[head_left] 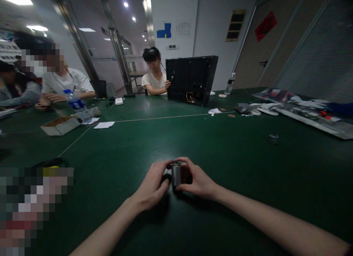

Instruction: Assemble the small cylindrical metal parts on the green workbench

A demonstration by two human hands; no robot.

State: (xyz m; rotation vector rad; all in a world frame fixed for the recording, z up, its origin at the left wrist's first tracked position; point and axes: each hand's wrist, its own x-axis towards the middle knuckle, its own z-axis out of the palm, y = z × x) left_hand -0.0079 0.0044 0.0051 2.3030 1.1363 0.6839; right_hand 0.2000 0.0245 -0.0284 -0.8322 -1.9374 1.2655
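A small silver metal cylinder (176,175) with a narrow piece at its top stands upright at the near middle of the green table (132,145). It looks like a small motor, though its kind is not certain. My right hand (197,179) grips it from the right, fingertips at the top and thumb by the lower end. From the left, my left hand (154,184) closes around it, its forefinger at the top edge and its thumb beside the lower left side. Fingers hide part of the top.
A small clear round part (274,138) lies to the right. Further back are a black display panel (190,79) held by a co-worker, an open cardboard box (60,126), a water bottle (78,105) and a cluttered tray (311,120). Another person sits at the left.
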